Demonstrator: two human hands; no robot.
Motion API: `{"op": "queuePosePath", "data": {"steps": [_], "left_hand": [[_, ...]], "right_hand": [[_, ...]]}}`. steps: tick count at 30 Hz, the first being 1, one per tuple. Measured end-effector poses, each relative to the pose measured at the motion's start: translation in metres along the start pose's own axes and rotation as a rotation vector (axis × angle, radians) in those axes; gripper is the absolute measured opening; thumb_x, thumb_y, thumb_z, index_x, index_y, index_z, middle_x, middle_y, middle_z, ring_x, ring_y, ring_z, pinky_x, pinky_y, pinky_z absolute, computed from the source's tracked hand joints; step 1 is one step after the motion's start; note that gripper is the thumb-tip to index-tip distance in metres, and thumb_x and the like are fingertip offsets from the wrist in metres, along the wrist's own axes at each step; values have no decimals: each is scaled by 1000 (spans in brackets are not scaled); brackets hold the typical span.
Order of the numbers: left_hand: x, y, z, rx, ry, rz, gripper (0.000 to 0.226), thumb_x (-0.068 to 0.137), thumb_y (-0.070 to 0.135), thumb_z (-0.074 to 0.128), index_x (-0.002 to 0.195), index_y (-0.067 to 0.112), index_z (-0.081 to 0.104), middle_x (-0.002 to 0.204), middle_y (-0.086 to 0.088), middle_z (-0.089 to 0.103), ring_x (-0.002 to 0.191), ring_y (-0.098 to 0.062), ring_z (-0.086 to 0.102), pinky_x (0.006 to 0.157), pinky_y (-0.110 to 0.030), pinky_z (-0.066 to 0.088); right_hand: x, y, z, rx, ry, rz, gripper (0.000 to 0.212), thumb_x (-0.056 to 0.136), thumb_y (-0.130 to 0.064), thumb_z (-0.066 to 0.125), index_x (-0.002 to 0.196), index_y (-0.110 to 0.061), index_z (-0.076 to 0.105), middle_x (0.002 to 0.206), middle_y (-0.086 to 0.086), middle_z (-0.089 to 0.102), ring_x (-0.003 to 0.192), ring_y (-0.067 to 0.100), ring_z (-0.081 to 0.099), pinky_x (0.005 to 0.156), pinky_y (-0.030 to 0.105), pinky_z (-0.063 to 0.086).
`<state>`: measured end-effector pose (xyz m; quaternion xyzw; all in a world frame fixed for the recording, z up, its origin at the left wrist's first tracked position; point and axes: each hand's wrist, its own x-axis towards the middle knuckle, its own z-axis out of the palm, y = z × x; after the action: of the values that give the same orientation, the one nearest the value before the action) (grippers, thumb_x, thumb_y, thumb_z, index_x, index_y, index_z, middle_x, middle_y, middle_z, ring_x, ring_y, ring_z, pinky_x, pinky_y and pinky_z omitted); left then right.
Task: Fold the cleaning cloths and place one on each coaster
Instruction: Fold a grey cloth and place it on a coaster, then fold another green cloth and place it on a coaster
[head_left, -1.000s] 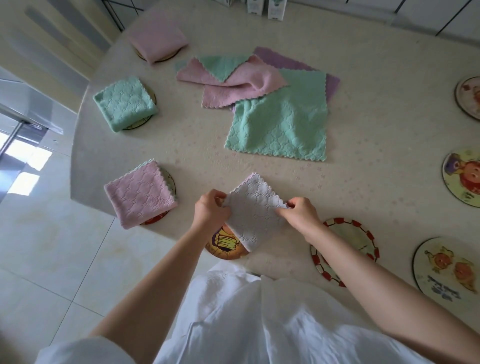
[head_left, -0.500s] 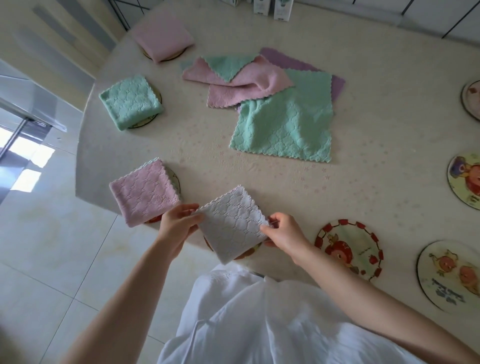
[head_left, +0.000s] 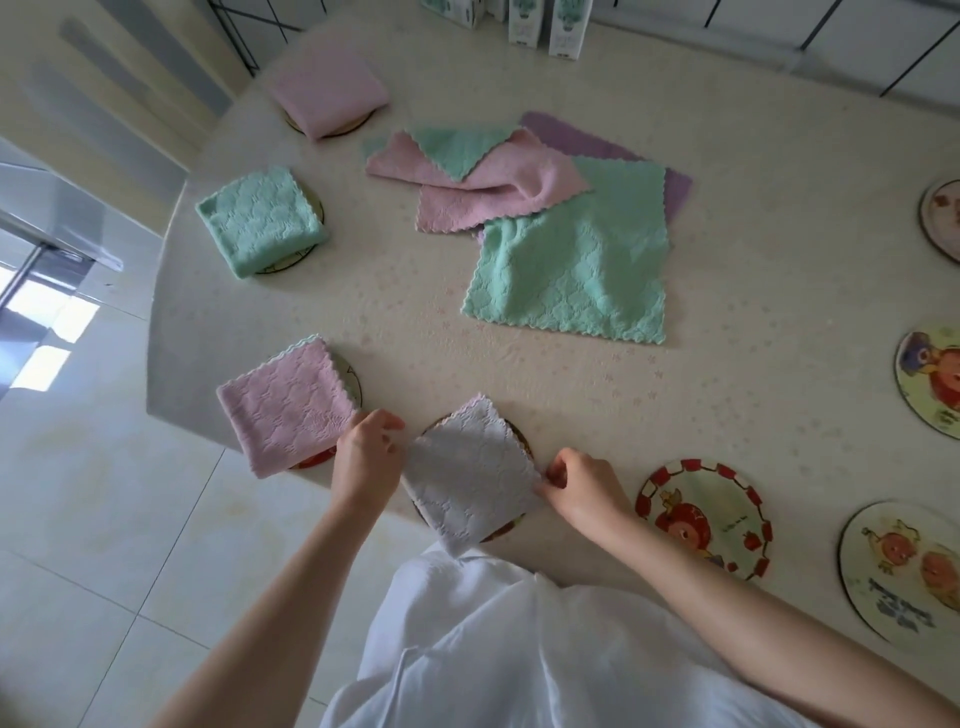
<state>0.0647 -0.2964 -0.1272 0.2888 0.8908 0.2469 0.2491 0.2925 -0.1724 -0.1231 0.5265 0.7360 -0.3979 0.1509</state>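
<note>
Head view, cloth in hand: the folded white cloth (head_left: 470, 475) lies over a coaster (head_left: 523, 448) at the near table edge, turned like a diamond so its near corner pokes out past the table (head_left: 727, 312) rim toward the person's shirt.
Left hand: the left hand (head_left: 366, 457) is closed in a pinch on the cloth's left corner.
Right hand: the right hand (head_left: 584, 486) pinches the right corner; whether the fingertips have begun to loosen is hard to tell, since they curl under.
Risk, overhang: I judge the cloth could slide or tip off the edge on release, because the coaster sits so close to the rim and one corner hangs free.
Risk, unfolding: letting go unevenly could spring the layers open.
Risk, neighbour: the left hand is touching the folded pink cloth (head_left: 285, 402), so a careless withdrawal might drag it off its coaster.
Remaining work: the red-bordered coaster (head_left: 704, 514) and others at right are bare; the loose green cloth (head_left: 566, 280) and the pile behind it are not yet folded.
</note>
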Motion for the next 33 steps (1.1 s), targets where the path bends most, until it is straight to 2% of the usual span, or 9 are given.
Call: {"op": "queuePosePath", "data": {"steps": [3, 8, 15, 18, 21, 25, 28, 30, 33], "left_hand": [[24, 17, -7, 66, -24, 76, 31, 78, -10, 54, 100, 7, 68, 106, -5, 58, 88, -22, 60, 78, -30, 48], [90, 70, -16, 109, -15, 237, 30, 82, -8, 54, 103, 10, 66, 109, -6, 61, 93, -19, 59, 84, -29, 51], [181, 134, -1, 244, -16, 366, 37, 84, -4, 51, 116, 10, 61, 120, -7, 59, 102, -24, 59, 72, -32, 50], [210, 145, 10, 337, -33, 416, 42, 85, -2, 52, 124, 14, 58, 125, -4, 57, 113, -24, 51, 77, -41, 54], [232, 149, 21, 396, -29, 471, 42, 86, 0, 55, 123, 17, 58, 126, -2, 56, 114, -24, 48, 80, -39, 52], [255, 153, 30, 428, 1, 502, 34, 86, 11, 62, 120, 12, 58, 127, -5, 55, 113, -28, 48, 88, -41, 49], [266, 155, 32, 463, -4, 507, 35, 84, 21, 66, 117, 10, 59, 125, -6, 54, 115, -29, 47, 92, -43, 46], [273, 155, 32, 440, 6, 512, 28, 85, 20, 64, 111, 11, 63, 117, -5, 58, 111, -28, 48, 88, -42, 45], [282, 154, 24, 370, 39, 459, 20, 90, 17, 55, 106, 12, 66, 108, -5, 61, 104, -27, 49, 75, -39, 44]], "right_hand": [[16, -1, -23, -80, 10, -18, 10, 84, -21, 59, 93, -17, 63, 92, 1, 68, 83, 20, 62, 72, 29, 51], [68, -21, -88, -114, 143, -105, 14, 84, -8, 57, 94, -15, 65, 94, 2, 68, 84, 19, 63, 78, 33, 54], [157, -65, -165, -181, 339, -232, 16, 85, -9, 55, 98, -10, 64, 98, 9, 69, 91, 29, 64, 81, 36, 52], [190, -83, -186, -240, 386, -327, 22, 87, -9, 57, 109, -7, 62, 111, 13, 64, 100, 32, 60, 86, 38, 49], [216, -100, -198, -362, 340, -397, 33, 89, -15, 60, 122, -8, 55, 125, 12, 53, 109, 32, 54, 90, 43, 48], [242, -116, -202, -543, 351, -457, 26, 89, -18, 60, 113, -11, 53, 121, 7, 48, 103, 29, 51, 71, 40, 52], [254, -122, -203, -589, 381, -467, 25, 88, -18, 59, 111, -13, 48, 115, 8, 50, 97, 28, 53, 58, 36, 45], [259, -123, -205, -577, 404, -497, 18, 91, -16, 54, 108, -13, 49, 111, 8, 53, 93, 28, 53, 56, 34, 41], [263, -126, -208, -550, 436, -514, 12, 94, -11, 46, 103, -10, 53, 105, 8, 57, 83, 29, 57, 57, 35, 47]]}}
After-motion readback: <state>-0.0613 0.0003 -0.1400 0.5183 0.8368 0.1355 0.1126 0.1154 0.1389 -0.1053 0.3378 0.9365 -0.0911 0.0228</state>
